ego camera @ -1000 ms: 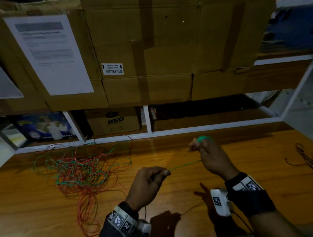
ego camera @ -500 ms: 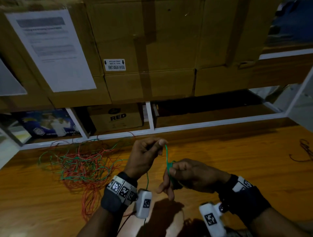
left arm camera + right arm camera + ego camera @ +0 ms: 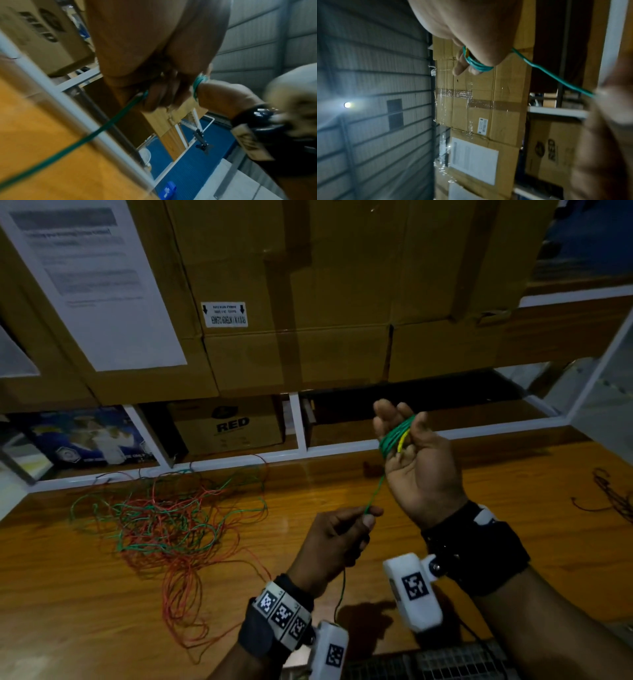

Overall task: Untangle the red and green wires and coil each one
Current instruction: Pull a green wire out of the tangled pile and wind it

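A loose tangle of red and green wire [image 3: 164, 518] lies on the wooden table [image 3: 513, 542] at the left. My right hand [image 3: 404, 426] is raised with its palm towards me. A small green wire coil [image 3: 394, 436] with a yellow streak is wound round its fingers, and the thumb lies against the coil. One green strand [image 3: 375, 494] runs down from the coil to my left hand [image 3: 368, 515], which pinches it between thumb and forefinger. Below that hand the wire hangs slack. The right wrist view shows the coil [image 3: 476, 63] on straight fingers. The left wrist view shows the strand [image 3: 85, 138] blurred.
Stacked cardboard boxes [image 3: 308, 302] and a white shelf frame [image 3: 301, 422] close off the back of the table. A small box marked RED [image 3: 229, 426] sits in the shelf. Another dark wire bundle [image 3: 613, 498] lies at the right edge. A metal grille [image 3: 445, 662] shows at the near edge.
My right hand rose and turned its palm towards me, carrying the green coil up. My left hand dropped from above to below the right hand, still pinching the green strand.
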